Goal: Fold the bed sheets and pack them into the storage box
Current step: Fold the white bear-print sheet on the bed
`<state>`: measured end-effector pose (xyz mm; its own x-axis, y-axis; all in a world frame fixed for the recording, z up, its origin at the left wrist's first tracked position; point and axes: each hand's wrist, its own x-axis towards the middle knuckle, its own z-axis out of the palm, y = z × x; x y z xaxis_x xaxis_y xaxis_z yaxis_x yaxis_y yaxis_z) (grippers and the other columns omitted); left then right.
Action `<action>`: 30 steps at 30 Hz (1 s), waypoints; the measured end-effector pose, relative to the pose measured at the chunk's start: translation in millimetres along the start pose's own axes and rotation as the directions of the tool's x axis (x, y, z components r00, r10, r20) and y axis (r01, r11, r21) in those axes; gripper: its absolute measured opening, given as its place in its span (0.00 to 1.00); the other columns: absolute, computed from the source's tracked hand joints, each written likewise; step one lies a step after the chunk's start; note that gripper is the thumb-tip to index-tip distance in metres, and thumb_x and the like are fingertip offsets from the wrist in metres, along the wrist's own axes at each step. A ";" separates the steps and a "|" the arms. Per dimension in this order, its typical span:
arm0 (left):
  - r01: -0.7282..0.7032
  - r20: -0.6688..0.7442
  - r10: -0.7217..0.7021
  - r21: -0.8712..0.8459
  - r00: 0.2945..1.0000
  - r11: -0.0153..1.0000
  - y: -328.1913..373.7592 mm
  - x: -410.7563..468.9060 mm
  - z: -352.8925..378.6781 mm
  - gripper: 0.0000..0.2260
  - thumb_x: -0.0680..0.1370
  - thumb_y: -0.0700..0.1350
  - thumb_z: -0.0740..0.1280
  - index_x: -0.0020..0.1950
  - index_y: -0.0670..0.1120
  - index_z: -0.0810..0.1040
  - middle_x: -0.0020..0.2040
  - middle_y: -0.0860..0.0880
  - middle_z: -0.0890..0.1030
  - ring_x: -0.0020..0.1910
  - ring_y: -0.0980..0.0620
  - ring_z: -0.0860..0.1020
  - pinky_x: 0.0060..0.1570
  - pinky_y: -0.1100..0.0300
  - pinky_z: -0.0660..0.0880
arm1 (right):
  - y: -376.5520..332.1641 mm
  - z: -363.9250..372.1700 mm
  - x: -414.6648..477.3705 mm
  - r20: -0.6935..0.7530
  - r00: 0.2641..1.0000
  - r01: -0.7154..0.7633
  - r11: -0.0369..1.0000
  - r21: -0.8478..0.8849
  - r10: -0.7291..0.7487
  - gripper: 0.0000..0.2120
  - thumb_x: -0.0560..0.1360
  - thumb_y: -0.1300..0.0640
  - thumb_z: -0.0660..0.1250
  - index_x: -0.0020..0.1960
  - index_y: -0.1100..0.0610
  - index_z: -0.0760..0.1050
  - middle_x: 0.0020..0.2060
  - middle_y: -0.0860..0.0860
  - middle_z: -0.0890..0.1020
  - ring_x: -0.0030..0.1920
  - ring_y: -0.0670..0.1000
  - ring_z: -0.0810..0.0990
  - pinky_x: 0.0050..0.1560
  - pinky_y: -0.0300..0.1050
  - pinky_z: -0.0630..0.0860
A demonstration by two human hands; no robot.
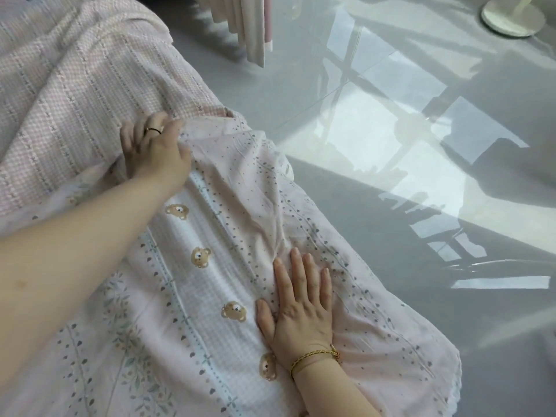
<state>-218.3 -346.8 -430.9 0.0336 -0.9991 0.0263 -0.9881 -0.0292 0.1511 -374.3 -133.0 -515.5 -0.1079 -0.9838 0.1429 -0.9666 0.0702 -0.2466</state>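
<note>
Now, left hand [156, 149] pinching bed sheet [240, 206] edge, right hand [301, 302] pressed flat, fingers spread.

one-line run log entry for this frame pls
stage: folding | left hand: gripping far edge of bear-print sheet | right hand: flat, pressing sheet down | storage box: not in view

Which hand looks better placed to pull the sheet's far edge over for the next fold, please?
Probably the left hand: its fingers already pinch the far edge of the bear-print sheet. The right hand lies flat on the near part, pinning it down.
</note>
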 end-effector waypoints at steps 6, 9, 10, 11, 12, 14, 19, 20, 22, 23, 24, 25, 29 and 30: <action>-0.303 0.173 0.326 -0.146 0.930 0.942 45.0 -141.9 32.3 0.29 0.73 0.55 0.48 0.67 0.43 0.71 0.70 0.41 0.67 0.71 0.44 0.62 0.67 0.55 0.47 | 5.7 -27.8 -1.8 -0.014 0.999 -0.040 0.986 0.160 0.043 0.23 0.76 0.43 0.49 0.65 0.54 0.64 0.62 0.53 0.77 0.66 0.51 0.65 0.70 0.47 0.49; -0.341 0.155 0.364 -0.158 0.919 0.927 56.3 -183.9 40.2 0.23 0.75 0.51 0.53 0.63 0.40 0.73 0.63 0.36 0.74 0.65 0.43 0.65 0.63 0.52 0.53 | 41.4 -56.8 -1.7 0.099 0.972 -0.228 0.962 0.148 0.215 0.31 0.73 0.41 0.40 0.68 0.54 0.62 0.66 0.51 0.73 0.69 0.50 0.67 0.69 0.46 0.45; -0.354 0.152 0.380 -0.171 0.912 0.919 62.3 -191.3 41.6 0.22 0.76 0.52 0.53 0.64 0.42 0.72 0.63 0.36 0.74 0.65 0.43 0.65 0.62 0.52 0.54 | 59.1 -67.1 -6.1 0.230 0.931 -0.322 0.936 0.145 0.285 0.36 0.67 0.39 0.36 0.69 0.52 0.63 0.68 0.49 0.71 0.70 0.49 0.64 0.69 0.46 0.43; -0.380 0.140 0.405 -0.173 0.904 0.908 72.9 -197.2 43.1 0.22 0.77 0.55 0.52 0.64 0.44 0.71 0.63 0.36 0.74 0.64 0.42 0.66 0.62 0.52 0.54 | 81.5 -76.5 -16.1 0.355 0.863 -0.435 0.885 0.163 0.359 0.38 0.65 0.39 0.35 0.65 0.50 0.67 0.65 0.48 0.72 0.69 0.50 0.65 0.69 0.47 0.47; -0.410 0.139 0.431 -0.158 0.892 0.898 83.8 -201.2 44.3 0.23 0.78 0.57 0.50 0.63 0.45 0.71 0.63 0.37 0.75 0.64 0.43 0.65 0.61 0.52 0.55 | 103.1 -81.2 -28.3 0.428 0.793 -0.554 0.804 0.214 0.433 0.34 0.66 0.39 0.37 0.56 0.51 0.73 0.57 0.49 0.77 0.64 0.53 0.70 0.65 0.48 0.57; -0.469 0.132 0.480 -0.107 0.867 0.876 110.5 -206.3 49.0 0.22 0.76 0.57 0.52 0.61 0.46 0.75 0.61 0.38 0.77 0.63 0.43 0.66 0.60 0.53 0.55 | 142.9 -85.7 -50.3 0.523 0.656 -0.735 0.618 0.279 0.544 0.22 0.75 0.45 0.48 0.43 0.58 0.75 0.42 0.54 0.79 0.50 0.58 0.75 0.49 0.48 0.67; -0.421 0.112 0.424 -0.051 0.899 0.906 145.1 -207.0 59.3 0.22 0.73 0.54 0.54 0.56 0.46 0.80 0.60 0.42 0.79 0.60 0.40 0.75 0.64 0.56 0.51 | 187.6 -45.7 -93.4 0.871 0.165 -0.948 -0.168 0.269 0.463 0.24 0.72 0.38 0.58 0.57 0.55 0.74 0.53 0.52 0.79 0.54 0.53 0.77 0.53 0.47 0.75; -0.432 0.080 0.433 -0.041 0.898 0.901 148.1 -208.7 64.9 0.21 0.73 0.53 0.54 0.55 0.46 0.81 0.59 0.42 0.79 0.61 0.41 0.74 0.63 0.54 0.53 | 194.6 -40.7 -100.9 0.910 0.087 -0.928 -0.299 0.222 0.405 0.27 0.71 0.36 0.59 0.61 0.53 0.73 0.57 0.51 0.79 0.56 0.53 0.77 0.59 0.50 0.74; -0.447 0.016 0.448 -0.023 0.894 0.894 148.5 -211.9 73.7 0.21 0.72 0.51 0.55 0.55 0.44 0.81 0.59 0.40 0.79 0.62 0.44 0.68 0.63 0.52 0.54 | 205.4 -35.4 -104.9 0.946 0.091 -0.874 -0.430 0.226 0.311 0.24 0.75 0.38 0.57 0.61 0.53 0.75 0.55 0.50 0.80 0.55 0.53 0.78 0.61 0.50 0.73; -0.455 -0.008 0.455 -0.018 0.890 0.890 148.1 -212.8 77.0 0.20 0.72 0.50 0.55 0.55 0.44 0.80 0.59 0.40 0.79 0.61 0.44 0.66 0.63 0.51 0.54 | 210.6 -32.6 -103.5 0.946 0.099 -0.853 -0.464 0.241 0.308 0.22 0.76 0.40 0.56 0.59 0.54 0.75 0.52 0.49 0.80 0.52 0.52 0.78 0.57 0.47 0.74; -0.464 -0.030 0.464 -0.011 0.885 0.886 148.1 -213.4 80.2 0.19 0.72 0.50 0.55 0.56 0.45 0.79 0.59 0.39 0.79 0.61 0.44 0.66 0.63 0.51 0.54 | 215.6 -31.4 -99.6 0.944 0.091 -0.840 -0.486 0.243 0.316 0.20 0.77 0.42 0.56 0.57 0.55 0.75 0.50 0.49 0.80 0.49 0.51 0.78 0.51 0.44 0.73; -0.471 -0.048 0.471 -0.006 0.881 0.882 147.9 -213.4 82.7 0.18 0.72 0.50 0.55 0.57 0.46 0.76 0.59 0.39 0.79 0.61 0.44 0.66 0.63 0.50 0.54 | 220.7 -29.0 -93.7 0.936 0.079 -0.823 -0.507 0.255 0.343 0.18 0.78 0.45 0.56 0.56 0.57 0.75 0.48 0.51 0.79 0.49 0.52 0.78 0.49 0.43 0.72; -0.481 -0.068 0.482 0.027 0.874 0.876 147.8 -211.6 92.8 0.16 0.73 0.49 0.54 0.59 0.49 0.69 0.59 0.39 0.78 0.62 0.44 0.66 0.63 0.49 0.55 | 238.2 -24.1 -59.9 0.968 0.070 -0.820 -0.539 0.193 0.240 0.18 0.77 0.48 0.60 0.59 0.60 0.74 0.54 0.55 0.81 0.54 0.55 0.79 0.57 0.49 0.74; -0.482 -0.061 0.484 0.036 0.873 0.875 147.3 -211.6 94.2 0.16 0.73 0.49 0.54 0.60 0.49 0.69 0.59 0.39 0.78 0.62 0.43 0.66 0.65 0.50 0.54 | 239.9 -22.9 -52.8 0.975 0.056 -0.859 -0.487 0.157 0.216 0.19 0.77 0.48 0.61 0.60 0.60 0.74 0.55 0.55 0.80 0.55 0.55 0.79 0.58 0.48 0.74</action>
<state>-385.1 -142.7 -507.3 -0.4394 -0.8846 0.1564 -0.8865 0.4551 0.0837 -605.8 -60.4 -560.2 0.0115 -0.2004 -0.9797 0.5997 0.7853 -0.1536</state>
